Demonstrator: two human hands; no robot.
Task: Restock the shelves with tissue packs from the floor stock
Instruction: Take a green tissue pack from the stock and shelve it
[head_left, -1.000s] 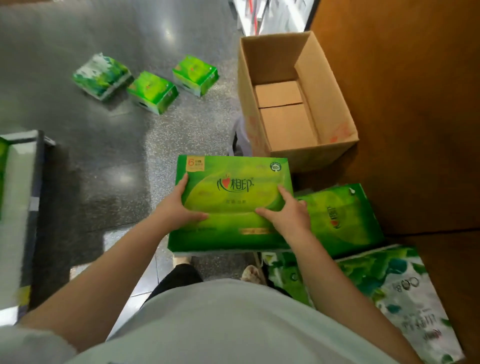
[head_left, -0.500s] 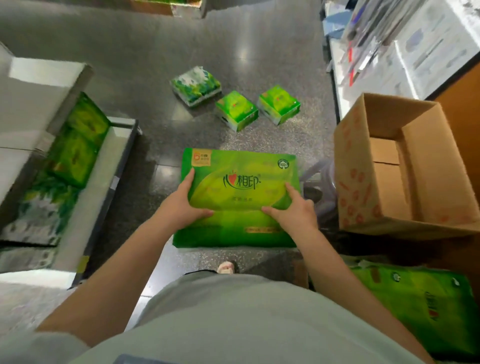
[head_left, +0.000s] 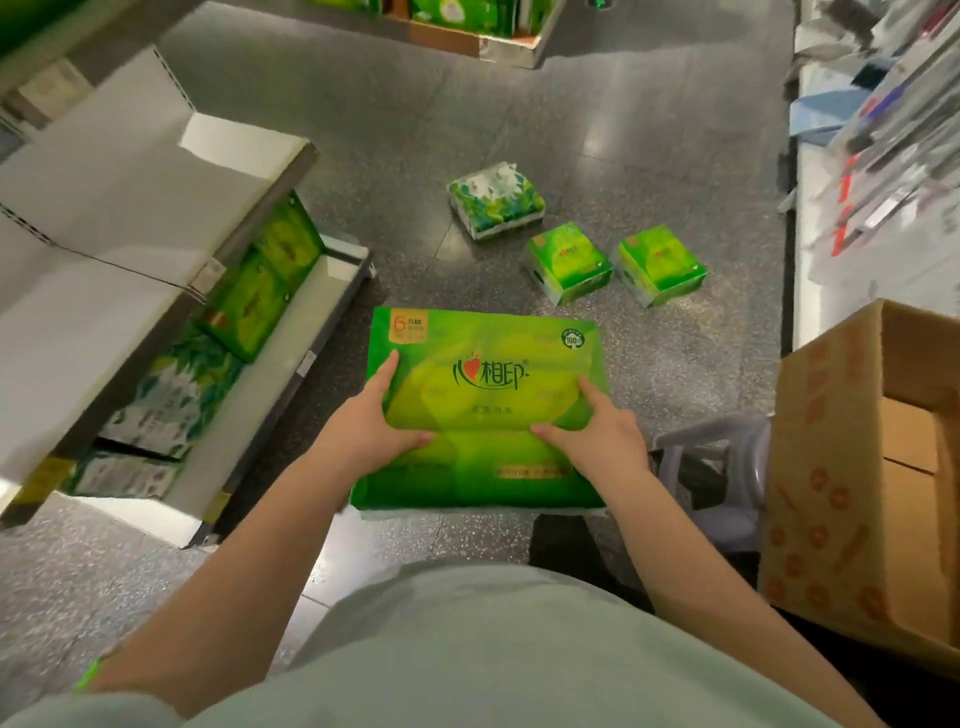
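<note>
Gripping a large green tissue pack (head_left: 485, 410) at frame centre, the left hand (head_left: 371, 426) and right hand (head_left: 597, 434) clamp its sides. White shelves (head_left: 130, 208) fill the left of the frame.

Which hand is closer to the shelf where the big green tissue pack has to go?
The left hand. Both hands hold the big green tissue pack, but the shelf with tissue packs on it stands on the person's left. The right hand is on the side by the cardboard box.

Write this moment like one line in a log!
hands: left and right both grip big green tissue pack | shelf: left, part stocked | floor: three small packs
</note>
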